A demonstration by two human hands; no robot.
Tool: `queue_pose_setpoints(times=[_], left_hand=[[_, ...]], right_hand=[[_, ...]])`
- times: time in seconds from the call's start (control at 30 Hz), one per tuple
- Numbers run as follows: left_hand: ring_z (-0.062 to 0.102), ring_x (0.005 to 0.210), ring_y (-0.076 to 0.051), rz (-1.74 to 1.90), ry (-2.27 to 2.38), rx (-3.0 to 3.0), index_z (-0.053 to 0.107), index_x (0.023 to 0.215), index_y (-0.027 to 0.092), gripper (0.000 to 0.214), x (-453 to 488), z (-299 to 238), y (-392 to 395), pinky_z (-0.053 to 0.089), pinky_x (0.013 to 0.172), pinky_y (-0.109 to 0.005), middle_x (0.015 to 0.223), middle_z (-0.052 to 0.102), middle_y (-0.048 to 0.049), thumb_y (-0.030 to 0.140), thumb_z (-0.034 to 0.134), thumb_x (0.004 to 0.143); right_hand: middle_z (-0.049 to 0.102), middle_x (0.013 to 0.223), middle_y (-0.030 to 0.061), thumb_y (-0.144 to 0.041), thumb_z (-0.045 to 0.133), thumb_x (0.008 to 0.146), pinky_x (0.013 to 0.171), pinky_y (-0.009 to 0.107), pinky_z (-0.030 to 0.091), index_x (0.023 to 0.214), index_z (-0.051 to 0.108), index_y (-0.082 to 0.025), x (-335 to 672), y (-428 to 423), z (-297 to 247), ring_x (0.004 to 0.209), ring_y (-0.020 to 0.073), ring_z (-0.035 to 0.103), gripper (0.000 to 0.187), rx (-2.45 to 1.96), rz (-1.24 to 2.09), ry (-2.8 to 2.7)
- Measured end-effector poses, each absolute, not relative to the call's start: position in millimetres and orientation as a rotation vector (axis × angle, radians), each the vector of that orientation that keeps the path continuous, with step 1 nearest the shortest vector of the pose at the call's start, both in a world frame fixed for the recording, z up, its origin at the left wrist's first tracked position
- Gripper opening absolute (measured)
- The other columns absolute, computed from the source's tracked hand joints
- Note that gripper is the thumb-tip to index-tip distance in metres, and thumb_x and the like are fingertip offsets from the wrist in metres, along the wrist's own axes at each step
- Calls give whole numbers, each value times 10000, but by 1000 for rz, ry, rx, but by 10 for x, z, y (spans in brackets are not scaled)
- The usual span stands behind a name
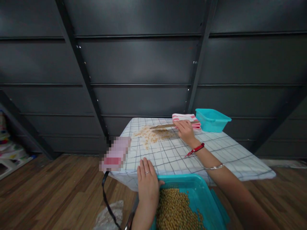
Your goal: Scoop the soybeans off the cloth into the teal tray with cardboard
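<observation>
My right hand [185, 130] is closed around a long flat wooden stick [165, 126], held low over the table and pointing left. Beneath and beside the stick lies a spread of small pale-brown grains or beans [153, 134], too small to name for certain. My left hand [147, 180] rests flat at the table's near edge, fingers stretched out, its thumb by the rim of a teal basin [201, 188]. Many round yellowish-brown beans, possibly soybeans [176, 204], fill the basin's left part.
A checked white cloth [168, 156] covers the table. At its far right stand a folded red-and-white towel [184, 117] and a teal plastic tub [212, 120]. A blurred-out pink object [117, 151] with a black cord [106, 198] sits at the left edge. Behind rises a dark panelled wall [141, 60].
</observation>
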State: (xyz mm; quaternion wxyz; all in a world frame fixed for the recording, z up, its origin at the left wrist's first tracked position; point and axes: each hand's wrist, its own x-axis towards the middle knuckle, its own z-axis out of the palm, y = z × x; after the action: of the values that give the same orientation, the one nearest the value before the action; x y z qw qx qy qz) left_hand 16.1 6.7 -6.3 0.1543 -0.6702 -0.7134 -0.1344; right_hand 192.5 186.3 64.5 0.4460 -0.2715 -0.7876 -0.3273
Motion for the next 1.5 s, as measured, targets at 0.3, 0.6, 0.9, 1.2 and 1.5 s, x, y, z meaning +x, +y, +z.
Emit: queue_pose_setpoints(times=[0.3, 0.6, 0.9, 1.2, 1.5], left_hand=[[421, 1205, -344, -398, -1951, -1933, 472, 1211, 25, 678, 93, -219, 103, 396, 972, -493, 1302, 442, -257, 362, 650, 650], [414, 1206, -357, -378, -1933, -1941, 458, 1219, 12, 728, 54, -312, 133, 396, 975, -501, 1308, 433, -266, 385, 665, 630], [427, 1195, -359, -380, -1947, -1962, 470, 1205, -4, 713, 79, -225, 112, 412, 966, -486, 1292, 442, -273, 349, 677, 622], [443, 1184, -334, -429, -1956, -1923, 502, 1178, 12, 619, 109, -170, 101, 419, 958, -469, 1273, 472, -243, 281, 641, 638], [447, 1188, -322, -444, -1935, -1911, 516, 1176, 46, 561, 106, -178, 91, 420, 949, -464, 1277, 481, -227, 271, 606, 670]], right_hand=[[654, 860, 64, 8, 337, 713, 721, 333, 367, 1003, 578, -156, 1888, 1778, 658, 804, 164, 573, 411, -570, -809, -1982], [658, 847, 71, 8, 326, 740, 700, 333, 408, 987, 591, -148, 1828, 1736, 674, 785, 160, 577, 394, -497, -822, -1994], [656, 900, 33, 1, 341, 725, 713, 352, 464, 1110, 543, -214, 2028, 1195, 1124, 826, 169, 591, 485, -551, -783, -2113], [666, 859, 8, -10, 330, 821, 714, 285, 448, 1097, 531, -199, 2581, 247, 1034, 810, 114, 588, 390, -470, -697, -2392], [675, 808, 18, -4, 319, 823, 693, 282, 440, 996, 554, -172, 2420, 348, 877, 761, 119, 589, 337, -490, -904, -2389]])
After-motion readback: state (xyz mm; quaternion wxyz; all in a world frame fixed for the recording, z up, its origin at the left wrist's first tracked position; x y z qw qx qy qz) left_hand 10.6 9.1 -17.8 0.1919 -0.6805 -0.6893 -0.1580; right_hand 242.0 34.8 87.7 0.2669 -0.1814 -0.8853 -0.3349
